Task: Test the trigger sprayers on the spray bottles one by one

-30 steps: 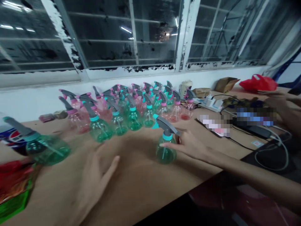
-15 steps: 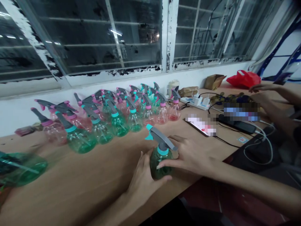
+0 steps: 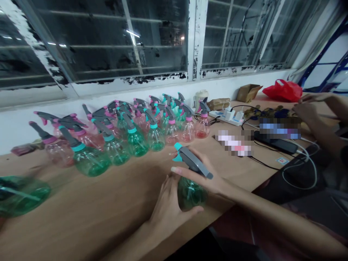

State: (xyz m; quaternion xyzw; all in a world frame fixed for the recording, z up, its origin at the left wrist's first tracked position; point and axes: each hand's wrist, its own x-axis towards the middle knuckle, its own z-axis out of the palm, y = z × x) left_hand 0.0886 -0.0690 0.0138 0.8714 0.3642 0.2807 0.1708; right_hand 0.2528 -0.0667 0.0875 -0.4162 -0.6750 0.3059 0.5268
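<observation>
A green spray bottle with a grey and teal trigger head stands near the front edge of the wooden table. My left hand is wrapped round the bottle's round body. My right hand grips the neck and trigger head from the right, fingers curled over it.
Several rows of green and pink spray bottles stand by the white wall. One green bottle sits at far left. A power strip, cables, a phone, a cardboard box and a red bag lie to the right. Another person's hands work at far right.
My left hand came from the bare table onto the bottle's body. My right hand shifted from the bottle's side up onto its trigger head. The bottle slid nearer the table's edge.
</observation>
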